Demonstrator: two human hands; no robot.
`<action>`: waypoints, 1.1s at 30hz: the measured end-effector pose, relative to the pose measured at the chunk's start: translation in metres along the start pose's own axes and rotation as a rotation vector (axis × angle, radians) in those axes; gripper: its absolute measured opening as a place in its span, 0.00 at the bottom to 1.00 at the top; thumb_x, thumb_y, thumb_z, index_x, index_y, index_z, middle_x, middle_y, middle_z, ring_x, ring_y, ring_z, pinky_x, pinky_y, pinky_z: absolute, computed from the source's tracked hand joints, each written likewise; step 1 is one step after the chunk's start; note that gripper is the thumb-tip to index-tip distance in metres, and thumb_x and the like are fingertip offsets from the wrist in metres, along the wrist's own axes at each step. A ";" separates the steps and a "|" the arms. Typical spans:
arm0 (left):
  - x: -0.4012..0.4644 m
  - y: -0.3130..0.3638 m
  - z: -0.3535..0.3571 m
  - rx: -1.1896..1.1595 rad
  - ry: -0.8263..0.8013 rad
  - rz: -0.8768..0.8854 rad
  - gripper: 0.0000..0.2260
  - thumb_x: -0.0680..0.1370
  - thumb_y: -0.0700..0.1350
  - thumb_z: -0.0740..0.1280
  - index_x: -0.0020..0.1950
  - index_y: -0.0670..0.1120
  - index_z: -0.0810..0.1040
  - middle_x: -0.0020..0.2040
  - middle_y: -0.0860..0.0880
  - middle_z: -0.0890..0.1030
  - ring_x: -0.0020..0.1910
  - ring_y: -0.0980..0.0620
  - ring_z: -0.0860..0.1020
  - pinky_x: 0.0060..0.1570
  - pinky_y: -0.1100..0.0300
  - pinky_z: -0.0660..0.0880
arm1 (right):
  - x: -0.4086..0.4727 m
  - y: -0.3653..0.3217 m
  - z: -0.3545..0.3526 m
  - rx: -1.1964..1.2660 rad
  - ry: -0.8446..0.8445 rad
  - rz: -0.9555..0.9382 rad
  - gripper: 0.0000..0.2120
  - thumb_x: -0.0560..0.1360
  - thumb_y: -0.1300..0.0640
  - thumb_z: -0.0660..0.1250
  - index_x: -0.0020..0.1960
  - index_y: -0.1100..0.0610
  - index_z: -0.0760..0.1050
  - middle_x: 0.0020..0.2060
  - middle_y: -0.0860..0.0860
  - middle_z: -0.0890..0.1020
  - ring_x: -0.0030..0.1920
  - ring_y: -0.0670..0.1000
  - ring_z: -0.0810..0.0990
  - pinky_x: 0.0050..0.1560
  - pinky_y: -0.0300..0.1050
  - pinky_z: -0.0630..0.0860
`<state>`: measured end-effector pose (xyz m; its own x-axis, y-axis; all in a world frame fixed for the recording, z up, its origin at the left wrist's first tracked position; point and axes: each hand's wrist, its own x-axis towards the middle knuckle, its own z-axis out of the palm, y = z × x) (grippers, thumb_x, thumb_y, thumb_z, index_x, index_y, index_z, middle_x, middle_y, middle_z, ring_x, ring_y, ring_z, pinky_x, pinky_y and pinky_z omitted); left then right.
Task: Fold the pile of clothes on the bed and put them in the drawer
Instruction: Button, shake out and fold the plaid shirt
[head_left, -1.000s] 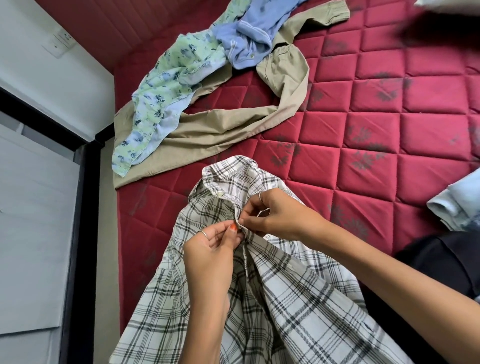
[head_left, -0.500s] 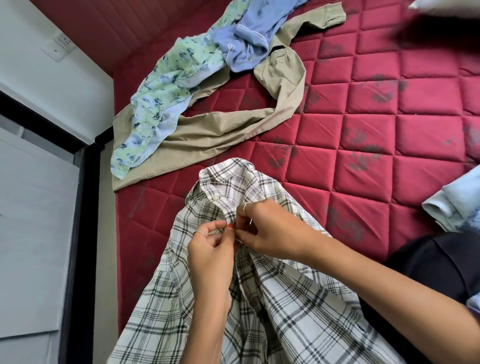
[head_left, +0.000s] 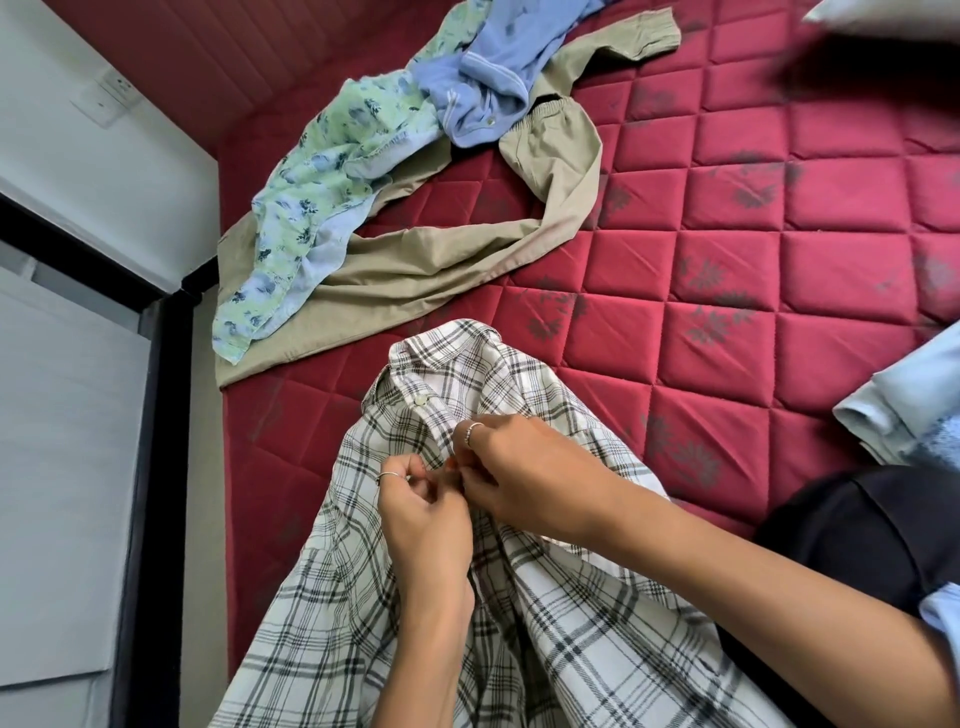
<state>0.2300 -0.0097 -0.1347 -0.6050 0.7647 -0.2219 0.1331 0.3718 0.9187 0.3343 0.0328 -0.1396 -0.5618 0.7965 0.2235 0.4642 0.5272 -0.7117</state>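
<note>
A white and grey plaid shirt (head_left: 545, 639) lies on the red quilted bed (head_left: 727, 270) in front of me, collar pointing away. My left hand (head_left: 423, 519) and my right hand (head_left: 519, 470) both pinch the shirt's front placket just below the collar button, fingertips meeting. Further back lies a pile: a green floral garment (head_left: 332, 171), a blue shirt (head_left: 488, 78) and beige trousers (head_left: 415, 265), spread loosely toward the bed's left edge.
A light blue folded garment (head_left: 904, 415) sits at the right edge of the bed, with a dark cloth (head_left: 857, 540) beside it. A white wall with a socket and a black-framed panel (head_left: 150, 415) run along the left.
Both hands have shifted slightly down the placket of the plaid shirt, away from the collar, still pinching it together. The pile behind has not moved.
</note>
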 end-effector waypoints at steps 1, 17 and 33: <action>0.000 -0.001 0.000 0.006 0.003 0.015 0.14 0.78 0.30 0.62 0.43 0.49 0.67 0.37 0.48 0.76 0.33 0.56 0.72 0.38 0.64 0.71 | 0.000 0.000 0.002 0.015 0.022 0.014 0.07 0.77 0.56 0.62 0.45 0.60 0.72 0.42 0.54 0.78 0.39 0.57 0.77 0.41 0.50 0.74; 0.004 -0.004 0.003 0.020 -0.005 0.066 0.13 0.78 0.33 0.63 0.41 0.46 0.65 0.37 0.46 0.76 0.35 0.55 0.73 0.36 0.68 0.70 | 0.009 0.008 0.008 0.171 -0.095 0.322 0.07 0.77 0.57 0.62 0.44 0.60 0.74 0.38 0.54 0.78 0.38 0.53 0.75 0.38 0.45 0.71; 0.006 0.006 0.005 -0.267 -0.040 -0.337 0.13 0.76 0.26 0.57 0.37 0.41 0.71 0.31 0.46 0.74 0.30 0.52 0.73 0.26 0.64 0.74 | 0.002 0.003 0.004 -0.222 -0.080 -0.214 0.03 0.76 0.65 0.61 0.48 0.62 0.72 0.45 0.56 0.75 0.39 0.58 0.77 0.35 0.45 0.66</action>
<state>0.2309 -0.0005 -0.1319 -0.5482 0.6455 -0.5318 -0.2779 0.4592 0.8438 0.3319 0.0347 -0.1444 -0.7108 0.6391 0.2938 0.4627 0.7393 -0.4892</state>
